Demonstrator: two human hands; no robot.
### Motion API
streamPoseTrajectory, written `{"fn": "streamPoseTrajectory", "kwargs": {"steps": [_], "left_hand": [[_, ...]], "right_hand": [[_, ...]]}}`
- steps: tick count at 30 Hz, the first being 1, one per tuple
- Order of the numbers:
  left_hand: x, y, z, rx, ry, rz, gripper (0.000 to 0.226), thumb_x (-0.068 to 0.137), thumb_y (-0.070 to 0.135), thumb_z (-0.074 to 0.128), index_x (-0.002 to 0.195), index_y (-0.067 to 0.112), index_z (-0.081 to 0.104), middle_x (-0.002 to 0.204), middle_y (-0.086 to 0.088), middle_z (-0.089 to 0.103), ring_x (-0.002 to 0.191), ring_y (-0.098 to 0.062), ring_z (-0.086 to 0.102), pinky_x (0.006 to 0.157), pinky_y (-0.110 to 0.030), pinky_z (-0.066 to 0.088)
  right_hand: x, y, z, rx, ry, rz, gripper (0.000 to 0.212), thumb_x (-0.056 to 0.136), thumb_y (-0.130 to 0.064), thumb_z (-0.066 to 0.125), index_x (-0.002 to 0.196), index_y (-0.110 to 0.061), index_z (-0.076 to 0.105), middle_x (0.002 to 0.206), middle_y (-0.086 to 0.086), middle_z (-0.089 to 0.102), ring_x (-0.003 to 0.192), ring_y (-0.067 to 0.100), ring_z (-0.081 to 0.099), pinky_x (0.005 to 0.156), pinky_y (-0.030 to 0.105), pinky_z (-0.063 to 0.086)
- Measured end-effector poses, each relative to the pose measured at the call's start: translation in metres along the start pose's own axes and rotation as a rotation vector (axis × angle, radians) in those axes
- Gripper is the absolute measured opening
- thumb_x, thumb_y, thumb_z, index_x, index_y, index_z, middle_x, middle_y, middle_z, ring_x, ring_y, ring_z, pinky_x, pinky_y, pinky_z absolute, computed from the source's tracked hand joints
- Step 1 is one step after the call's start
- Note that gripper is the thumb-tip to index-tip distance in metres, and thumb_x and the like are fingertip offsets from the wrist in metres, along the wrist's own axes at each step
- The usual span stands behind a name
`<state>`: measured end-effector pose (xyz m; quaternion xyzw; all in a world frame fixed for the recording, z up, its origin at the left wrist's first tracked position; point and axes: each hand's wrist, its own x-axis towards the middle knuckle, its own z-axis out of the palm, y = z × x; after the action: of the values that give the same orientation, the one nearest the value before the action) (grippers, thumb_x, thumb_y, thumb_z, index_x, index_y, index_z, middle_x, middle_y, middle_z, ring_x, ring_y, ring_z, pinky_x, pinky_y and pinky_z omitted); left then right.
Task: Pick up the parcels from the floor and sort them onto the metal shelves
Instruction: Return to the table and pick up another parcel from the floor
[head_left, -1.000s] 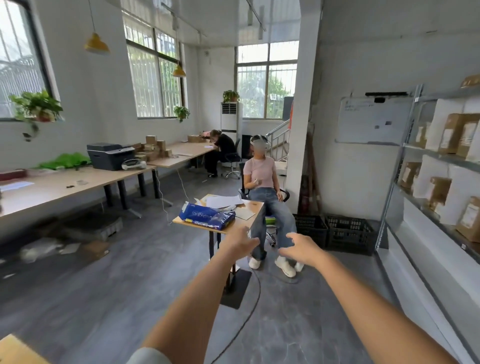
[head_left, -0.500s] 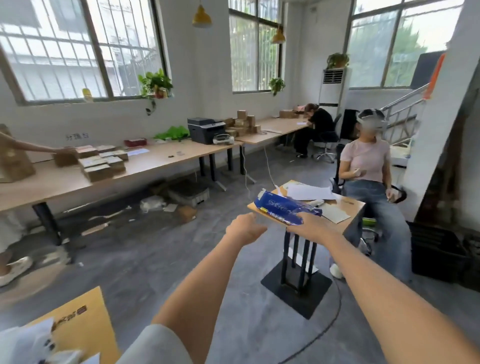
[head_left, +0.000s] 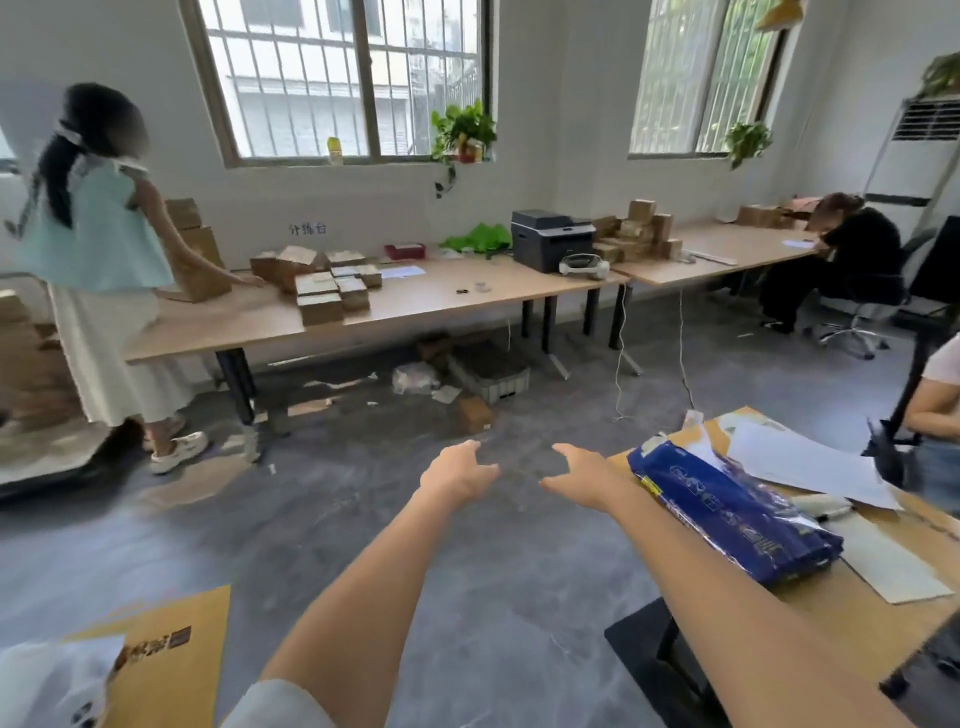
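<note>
Zero parcels in hand: we hold both arms out over the grey floor and carry nothing.
Left hand: fingers loosely curled and a bit spread, nothing between them.
Right hand: fingers spread, thumb out, empty; it sits just left of the small wooden table, not touching it.
Parcels in reach: yellow flat mailer at bottom left with a white poly bag lying over its corner; we cannot tell if they rest on the floor itself.
Other floor stuff: small brown box and a crumpled clear bag by the long bench, well apart from our hands.
Blue packet: lies on the small wooden table over loose papers; probably not ours to sort.
Metal shelves: not in view, so we cannot count what is already placed.
Bystander: person in a mint top handles boxes at the bench.
Progress: between parcels, we judge; pick-up not yet made.
Left to do: bend to the mailer and bag, grasp, turn to the shelves, place.
</note>
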<state>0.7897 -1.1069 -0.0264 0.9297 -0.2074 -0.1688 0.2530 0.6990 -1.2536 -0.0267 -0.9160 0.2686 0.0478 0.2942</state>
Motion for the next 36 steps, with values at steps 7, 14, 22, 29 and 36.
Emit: {"fn": "streamPoseTrajectory", "kwargs": {"steps": [7, 14, 22, 29, 36], "left_hand": [[0.167, -0.002, -0.023, -0.015, -0.01, -0.051, 0.061, 0.087, 0.036, 0.049, 0.146, 0.024, 0.036, 0.145, -0.004, 0.047, 0.128, -0.027, 0.05, 0.101, -0.036, 0.042], [0.31, 0.014, -0.05, -0.013, -0.008, -0.075, 0.062, 0.084, 0.035, 0.049, 0.144, 0.025, 0.037, 0.14, -0.004, 0.051, 0.127, -0.028, 0.05, 0.103, -0.039, 0.042], [0.473, 0.03, -0.047, 0.047, -0.028, -0.083, 0.062, 0.085, 0.036, 0.048, 0.145, 0.023, 0.036, 0.141, -0.004, 0.05, 0.124, -0.027, 0.053, 0.098, -0.039, 0.044], [0.635, 0.072, -0.053, 0.011, -0.022, -0.122, 0.063, 0.085, 0.039, 0.051, 0.144, 0.022, 0.038, 0.137, -0.006, 0.054, 0.122, -0.028, 0.054, 0.099, -0.039, 0.047], [0.786, 0.089, -0.054, -0.002, -0.036, -0.131, 0.064, 0.086, 0.036, 0.05, 0.146, 0.024, 0.032, 0.144, -0.007, 0.048, 0.126, -0.03, 0.051, 0.097, -0.039, 0.045]], "right_hand": [[0.174, -0.033, -0.019, 0.014, -0.035, 0.001, 0.075, 0.083, -0.037, 0.056, 0.149, -0.021, 0.025, 0.146, 0.009, 0.043, 0.124, 0.029, 0.052, 0.098, 0.038, 0.045], [0.317, -0.055, -0.04, 0.053, -0.08, 0.023, 0.076, 0.081, -0.037, 0.057, 0.148, -0.022, 0.026, 0.153, 0.005, 0.035, 0.134, 0.026, 0.042, 0.109, 0.039, 0.038], [0.49, -0.063, -0.07, 0.1, -0.116, -0.023, 0.074, 0.082, -0.036, 0.057, 0.148, -0.021, 0.027, 0.15, 0.008, 0.038, 0.13, 0.028, 0.045, 0.106, 0.041, 0.041], [0.658, -0.057, -0.106, 0.161, -0.151, -0.041, 0.073, 0.083, -0.034, 0.059, 0.147, -0.019, 0.028, 0.15, 0.009, 0.038, 0.132, 0.028, 0.042, 0.105, 0.037, 0.039], [0.813, -0.046, -0.136, 0.141, -0.188, -0.013, 0.074, 0.083, -0.034, 0.058, 0.148, -0.02, 0.026, 0.153, 0.009, 0.034, 0.135, 0.029, 0.04, 0.109, 0.043, 0.039]]}}
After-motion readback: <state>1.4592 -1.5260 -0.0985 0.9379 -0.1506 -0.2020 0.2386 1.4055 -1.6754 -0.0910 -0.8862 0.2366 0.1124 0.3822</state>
